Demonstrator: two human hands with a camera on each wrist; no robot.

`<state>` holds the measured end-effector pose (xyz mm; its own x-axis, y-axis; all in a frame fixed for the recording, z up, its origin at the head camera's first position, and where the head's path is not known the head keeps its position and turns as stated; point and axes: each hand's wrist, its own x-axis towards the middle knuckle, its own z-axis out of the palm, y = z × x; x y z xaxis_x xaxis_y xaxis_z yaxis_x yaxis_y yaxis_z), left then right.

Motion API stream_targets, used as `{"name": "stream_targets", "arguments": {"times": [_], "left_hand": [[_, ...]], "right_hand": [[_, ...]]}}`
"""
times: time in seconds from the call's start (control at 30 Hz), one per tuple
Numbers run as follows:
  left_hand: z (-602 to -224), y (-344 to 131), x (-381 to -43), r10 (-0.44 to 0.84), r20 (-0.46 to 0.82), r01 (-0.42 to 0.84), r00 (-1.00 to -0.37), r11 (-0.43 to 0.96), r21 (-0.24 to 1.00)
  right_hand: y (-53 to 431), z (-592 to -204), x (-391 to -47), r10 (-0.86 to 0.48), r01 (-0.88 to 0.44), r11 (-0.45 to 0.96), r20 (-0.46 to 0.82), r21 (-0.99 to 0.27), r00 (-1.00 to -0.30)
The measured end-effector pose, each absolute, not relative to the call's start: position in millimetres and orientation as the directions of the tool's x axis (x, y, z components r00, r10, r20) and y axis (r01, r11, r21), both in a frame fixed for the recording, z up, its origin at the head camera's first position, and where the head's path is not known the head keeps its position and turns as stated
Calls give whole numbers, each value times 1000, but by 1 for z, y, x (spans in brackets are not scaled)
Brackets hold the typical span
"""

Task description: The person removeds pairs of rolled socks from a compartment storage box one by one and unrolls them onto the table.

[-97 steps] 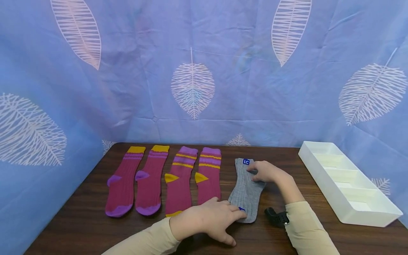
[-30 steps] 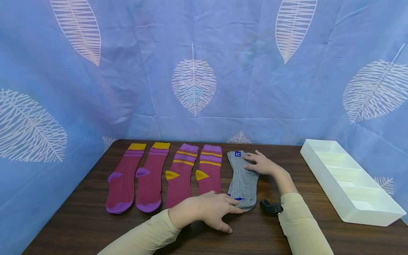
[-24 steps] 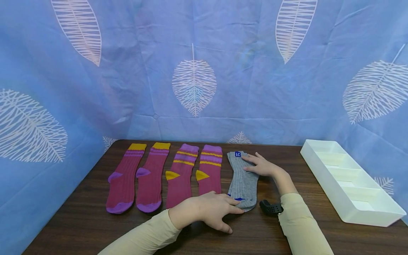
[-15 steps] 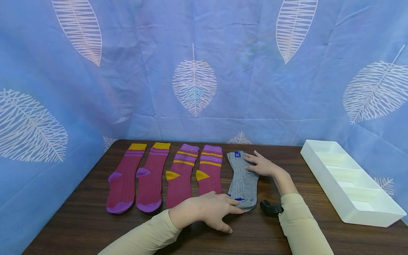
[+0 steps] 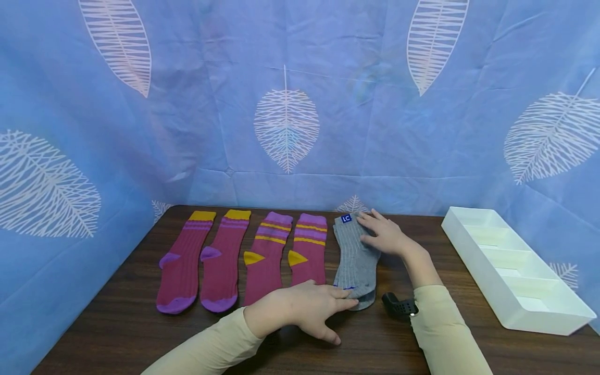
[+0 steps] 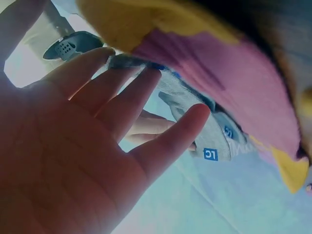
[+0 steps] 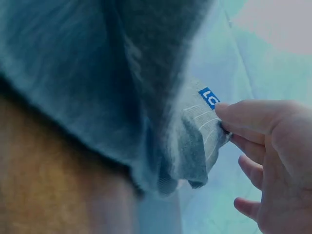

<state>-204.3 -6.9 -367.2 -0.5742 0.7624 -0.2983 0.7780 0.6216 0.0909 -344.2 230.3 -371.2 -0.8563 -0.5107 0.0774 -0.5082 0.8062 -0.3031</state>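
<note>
Two grey ribbed socks lie nearly one over the other on the table, the upper grey sock (image 5: 351,252) carrying a blue LC tag at its cuff. The lower grey sock (image 5: 367,302) peeks out at the toe and along the left edge. At the cuff, my right hand (image 5: 385,235) pinches the upper sock between thumb and forefinger, beside the tag (image 7: 209,97) in the right wrist view; its other fingers are spread. My left hand (image 5: 307,308) reaches over the toe end with fingers extended, fingertips right at the toes. Both LC tags show in the left wrist view.
Left of the grey pair lie several maroon socks: two with yellow cuffs (image 5: 203,215) and two with striped cuffs (image 5: 309,229). A white divided box (image 5: 478,276) stands on the right of the dark wooden table (image 5: 117,323). Behind hangs a blue leaf-print cloth (image 5: 347,130).
Earlier the grey pair moved left toward the maroon socks. Since half a second ago, the upper sock has slid away from me with my right hand, baring the lower sock's toe. The left hand barely moved.
</note>
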Motion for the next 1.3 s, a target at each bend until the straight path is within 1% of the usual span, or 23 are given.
{"name": "stream_targets", "arguments": {"times": [0.23, 0.4, 0.7, 0.97, 1.07, 1.3], "left_hand": [[-360, -7, -200, 776, -274, 791, -568, 607, 81], [-358, -4, -196, 779, -269, 799, -567, 599, 51], [-359, 17, -192, 760, -281, 792, -586, 611, 2], [-359, 45, -190, 741, -290, 777, -605, 629, -16], [-358, 56, -188, 735, -284, 774, -615, 632, -40], [-363, 77, -186, 691, -312, 741, -653, 667, -75]], "right_hand": [[232, -351, -333, -503, -506, 802, 98, -316, -859], [241, -342, -327, -492, -500, 804, 112, -323, -863], [264, -325, -312, -467, -466, 785, 103, -408, -878], [286, -324, -310, -453, -439, 769, 89, -465, -887], [294, -325, -311, -447, -426, 763, 81, -487, -891], [308, -328, -312, -435, -395, 755, 51, -524, -899]]}}
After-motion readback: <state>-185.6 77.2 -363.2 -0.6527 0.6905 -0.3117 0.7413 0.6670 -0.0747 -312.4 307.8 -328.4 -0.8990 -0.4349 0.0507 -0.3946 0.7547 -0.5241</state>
